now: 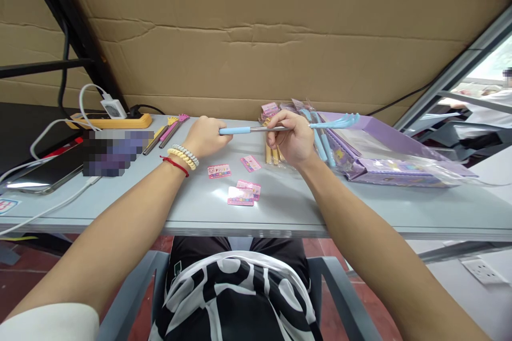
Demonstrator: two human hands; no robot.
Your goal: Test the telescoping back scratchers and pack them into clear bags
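I'm holding the blue back scratcher crosswise, its handle end pinched in my closed left hand and its metal shaft running through the curled fingers of my right hand. If I'm pulling with a loose pinch, that slick shaft could slide and jerk my hands apart. The clawed head is jutting out beyond my right hand, towards the purple box, so a sudden swing could snag its clear plastic or the bagged scratchers lying beside that hand. The pink cards are lying loose, nearer me between my forearms; a dropping wrist could scatter them.
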